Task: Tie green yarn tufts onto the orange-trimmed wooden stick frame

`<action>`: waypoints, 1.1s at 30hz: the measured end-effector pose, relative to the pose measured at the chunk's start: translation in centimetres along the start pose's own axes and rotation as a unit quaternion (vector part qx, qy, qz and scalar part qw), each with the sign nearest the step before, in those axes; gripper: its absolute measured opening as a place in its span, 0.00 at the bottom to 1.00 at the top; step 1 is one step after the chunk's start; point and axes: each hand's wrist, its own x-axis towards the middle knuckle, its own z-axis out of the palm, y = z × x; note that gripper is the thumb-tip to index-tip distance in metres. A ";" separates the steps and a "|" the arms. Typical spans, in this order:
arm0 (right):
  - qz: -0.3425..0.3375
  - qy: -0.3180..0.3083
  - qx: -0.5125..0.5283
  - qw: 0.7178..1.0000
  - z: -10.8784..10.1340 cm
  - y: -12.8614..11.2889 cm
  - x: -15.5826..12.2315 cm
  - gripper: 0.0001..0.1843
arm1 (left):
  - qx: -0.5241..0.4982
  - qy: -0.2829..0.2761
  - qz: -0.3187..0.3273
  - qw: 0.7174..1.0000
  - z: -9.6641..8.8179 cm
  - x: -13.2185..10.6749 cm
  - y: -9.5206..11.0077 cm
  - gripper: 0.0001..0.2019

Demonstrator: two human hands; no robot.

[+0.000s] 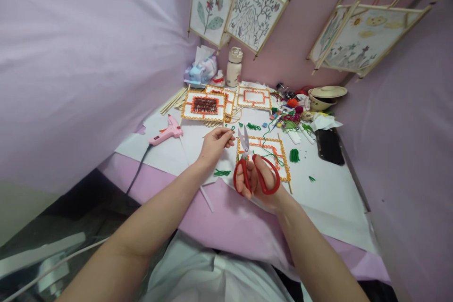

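Observation:
My right hand (pixel 260 180) grips red-handled scissors (pixel 247 163), fingers through the loops, blades pointing up and away. My left hand (pixel 215 144) is pinched on a short piece of green yarn (pixel 230 128) just left of the blade tips. Under the scissors lies a square frame (pixel 279 144) edged in orange and yellow yarn, with green strands across it. Green yarn clippings (pixel 222 172) lie on the white paper (pixel 318 198) near my left wrist.
A pink glue gun (pixel 166 133) with its cord lies at the left. Two more yarn frames (pixel 204 105) (pixel 254 97), bamboo sticks, a bottle (pixel 233 67), tissues, a lidded bowl (pixel 326 96), a yarn pile (pixel 290 118) and a black object (pixel 330 146) sit further back. Painted panels hang on the wall.

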 end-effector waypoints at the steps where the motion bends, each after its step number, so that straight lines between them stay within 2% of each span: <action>1: 0.003 -0.002 0.008 1.000 0.0 -0.1 0.0 0.32 | 0.007 0.000 0.004 1.000 0.0 0.0 0.0 0.12; 8: 0.020 -0.010 0.030 0.999 -0.2 -0.3 -0.1 0.31 | 0.037 -0.025 0.040 0.998 0.2 -0.3 0.1 0.11; 11: 0.024 0.012 0.026 0.999 0.0 -0.4 0.0 0.31 | 0.056 -0.040 0.044 0.997 0.3 -0.6 0.0 0.11; 16: -0.009 0.060 0.033 0.998 0.2 -0.5 0.1 0.30 | 0.098 -0.059 0.053 0.992 0.4 -0.8 0.0 0.10; 24: -0.046 0.105 -0.007 0.993 0.7 0.4 0.4 0.27 | 0.131 -0.048 0.073 0.988 -0.3 -0.4 0.7 0.08; 27: -0.073 0.098 -0.017 0.992 0.7 0.6 0.5 0.27 | 0.135 -0.040 0.089 0.986 -0.5 -0.4 1.1 0.08; 33: -0.071 0.045 0.028 0.996 0.5 0.7 0.5 0.37 | 0.166 -0.055 0.111 0.978 -0.6 -0.6 1.3 0.07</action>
